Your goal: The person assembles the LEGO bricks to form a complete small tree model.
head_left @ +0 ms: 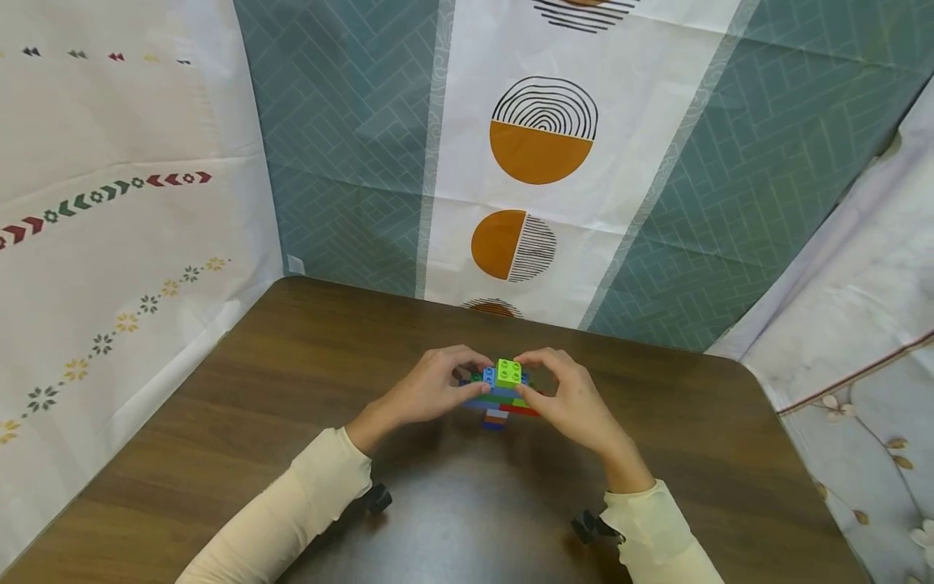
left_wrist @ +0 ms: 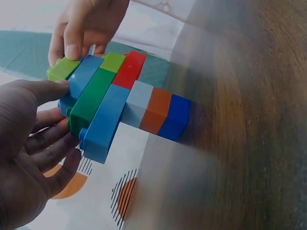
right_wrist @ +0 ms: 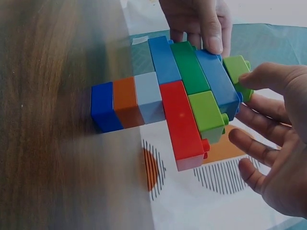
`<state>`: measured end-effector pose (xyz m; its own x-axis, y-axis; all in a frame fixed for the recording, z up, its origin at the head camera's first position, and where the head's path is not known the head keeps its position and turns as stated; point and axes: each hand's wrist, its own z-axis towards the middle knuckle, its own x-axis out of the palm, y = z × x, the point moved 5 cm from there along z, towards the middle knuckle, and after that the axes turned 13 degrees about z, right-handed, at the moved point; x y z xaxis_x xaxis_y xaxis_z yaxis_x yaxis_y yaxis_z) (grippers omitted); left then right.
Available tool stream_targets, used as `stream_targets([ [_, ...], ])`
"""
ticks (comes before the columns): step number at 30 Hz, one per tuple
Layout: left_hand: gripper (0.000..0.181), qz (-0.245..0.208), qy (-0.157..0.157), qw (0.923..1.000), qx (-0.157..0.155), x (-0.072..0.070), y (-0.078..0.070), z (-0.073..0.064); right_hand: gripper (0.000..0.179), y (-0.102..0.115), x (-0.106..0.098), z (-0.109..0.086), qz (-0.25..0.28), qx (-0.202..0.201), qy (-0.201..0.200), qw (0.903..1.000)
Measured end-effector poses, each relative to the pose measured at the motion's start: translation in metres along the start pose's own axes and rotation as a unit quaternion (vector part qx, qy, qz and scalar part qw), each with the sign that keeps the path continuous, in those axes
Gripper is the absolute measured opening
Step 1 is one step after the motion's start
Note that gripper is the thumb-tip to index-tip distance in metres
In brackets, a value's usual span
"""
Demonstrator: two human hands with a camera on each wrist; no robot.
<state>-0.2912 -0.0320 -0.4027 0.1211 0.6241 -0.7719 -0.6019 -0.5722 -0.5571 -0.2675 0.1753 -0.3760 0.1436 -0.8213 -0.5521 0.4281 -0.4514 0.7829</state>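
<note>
A tower of toy building bricks stands on the table between both hands. Its narrow stem stacks a dark blue brick [left_wrist: 175, 117], an orange-brown brick [right_wrist: 127, 102] and a pale grey brick [right_wrist: 148, 97]. Wider layers sit above: a blue brick [left_wrist: 102, 123] beside a red brick [right_wrist: 182, 127], a green brick [left_wrist: 92, 102] beside a lime brick [right_wrist: 206, 114], then another blue brick [right_wrist: 218, 81]. A small lime brick [head_left: 508, 372] tops it, pinched by my right hand [head_left: 572, 397]. My left hand [head_left: 426, 385] holds the upper blue brick's left end between thumb and fingers.
The brown wooden table [head_left: 219, 422] extends around the tower. A patterned curtain [head_left: 350, 162] hangs behind its far edge, with white cloths at the left and right. Dark wrist-camera parts [head_left: 378, 498] sit below the sleeves.
</note>
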Motion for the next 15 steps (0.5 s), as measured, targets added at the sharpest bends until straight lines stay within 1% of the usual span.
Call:
stream_targets([
  [6, 0.037, 0.001, -0.001, 1.0000, 0.006, -0.0017, -0.0017, 0.0000, 0.038, -0.0005, 0.0022, -0.0002, 0.001, 0.001, 0.000, 1.0000],
  [10, 0.041, -0.002, -0.012, 0.9999, 0.012, -0.0044, -0.0034, -0.0007, 0.038, 0.0006, 0.0038, 0.0001, 0.006, 0.001, 0.001, 1.0000],
  [15, 0.042, -0.016, -0.022, 0.9994, 0.021, -0.0049, -0.0077, 0.0005, 0.037, 0.0017, 0.0041, 0.0004, 0.006, -0.006, 0.001, 1.0000],
])
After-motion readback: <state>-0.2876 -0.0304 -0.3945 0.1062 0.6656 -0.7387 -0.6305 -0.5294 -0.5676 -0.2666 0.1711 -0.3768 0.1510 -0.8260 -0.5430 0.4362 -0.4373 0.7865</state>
